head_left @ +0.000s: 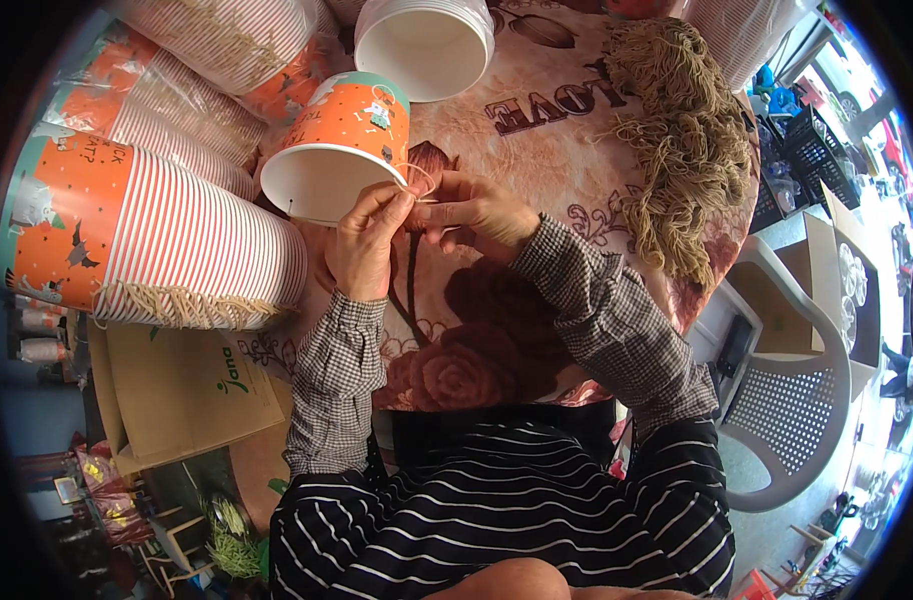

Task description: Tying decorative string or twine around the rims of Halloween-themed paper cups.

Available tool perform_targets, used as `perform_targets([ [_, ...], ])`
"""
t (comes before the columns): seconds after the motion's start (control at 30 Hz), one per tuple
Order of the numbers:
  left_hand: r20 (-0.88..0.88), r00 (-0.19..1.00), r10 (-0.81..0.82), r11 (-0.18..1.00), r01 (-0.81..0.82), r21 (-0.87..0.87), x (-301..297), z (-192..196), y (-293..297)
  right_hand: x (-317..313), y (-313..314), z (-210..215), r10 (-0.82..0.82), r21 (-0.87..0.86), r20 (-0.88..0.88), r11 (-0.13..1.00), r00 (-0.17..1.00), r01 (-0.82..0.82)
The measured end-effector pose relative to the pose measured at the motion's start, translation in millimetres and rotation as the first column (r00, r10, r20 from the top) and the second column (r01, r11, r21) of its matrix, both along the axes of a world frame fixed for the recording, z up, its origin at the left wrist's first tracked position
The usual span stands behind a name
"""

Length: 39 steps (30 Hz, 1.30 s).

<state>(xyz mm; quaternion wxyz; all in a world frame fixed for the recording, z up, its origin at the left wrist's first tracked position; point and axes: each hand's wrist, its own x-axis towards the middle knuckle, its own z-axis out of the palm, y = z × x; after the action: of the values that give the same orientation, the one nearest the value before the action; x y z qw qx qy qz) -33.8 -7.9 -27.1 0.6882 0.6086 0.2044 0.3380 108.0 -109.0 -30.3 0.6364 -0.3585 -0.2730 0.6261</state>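
An orange paper bucket (359,122) with a green base band lies on its side, its white mouth facing me. At the right of its rim, my left hand (368,240) pinches a thin beige cord (423,180). The fingers of my right hand (474,212) close on the same cord, which forms a small loop above the fingertips. My two hands meet there, thumbs close together. A small dark hole shows in the left side of the bucket's rim. Whether the cord runs through the rim under my fingers is hidden.
Left lies a long stack of nested buckets (216,235) with cords along its near side; wrapped stacks (191,110) lie behind. White buckets (426,50) stand at the back. Beige cords (681,150) are heaped right on the patterned tablecloth (536,150). A grey chair (791,400) and cardboard box (191,385) flank me.
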Motion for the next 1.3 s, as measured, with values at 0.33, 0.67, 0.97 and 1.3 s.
perform_targets([
  [0.33, 0.078, 0.994, -0.074, 0.997, 0.073, 0.013, 2.9, -0.2, -4.2, -4.2, 0.6, -4.0, -0.018, 0.004, 0.012, 1.000, 1.000, 0.018],
  [0.67, 0.033, 0.999, -0.025, 0.970, 0.033, -0.241, -4.1, 5.2, 7.8, -4.8, 3.7, -5.4, -0.126, 0.066, 0.247, 0.991, 0.961, 0.113],
  [0.97, -0.069, 0.996, -0.054, 0.992, 0.046, -0.119, -8.9, 5.7, 6.9, -4.9, 0.6, -0.1, -0.108, 0.071, 0.057, 0.992, 0.993, 0.104],
  [1.3, -0.091, 0.995, -0.038, 0.998, 0.042, 0.049, -5.2, 1.6, 2.1, -4.1, 2.1, -2.1, -0.055, -0.128, 0.050, 0.990, 0.997, 0.061],
])
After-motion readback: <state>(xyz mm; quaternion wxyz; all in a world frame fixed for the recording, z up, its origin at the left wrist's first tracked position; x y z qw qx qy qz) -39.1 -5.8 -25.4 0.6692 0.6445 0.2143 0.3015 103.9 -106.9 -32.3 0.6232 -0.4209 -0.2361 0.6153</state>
